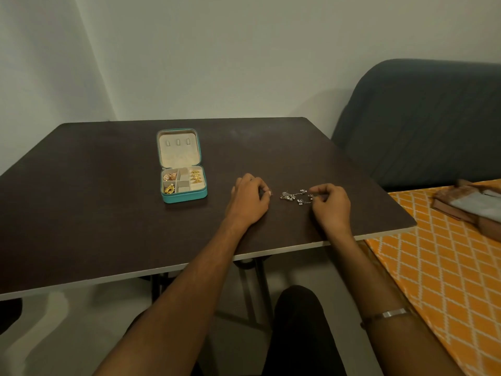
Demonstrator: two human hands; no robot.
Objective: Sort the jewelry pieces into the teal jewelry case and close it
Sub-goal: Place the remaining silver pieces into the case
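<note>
The teal case (182,165) lies open on the worktop (95,199), gold pieces in its compartments (no readable writing anywhere). Right of it, the left hand (249,200) pinches something tiny; silver jewelry (295,196) lies between the hands, its end pinched by the right hand (330,204).

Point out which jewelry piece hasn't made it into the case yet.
The silver beaded piece on the table, between the left hand and right hand. The gold pieces already sit in the teal case.
</note>
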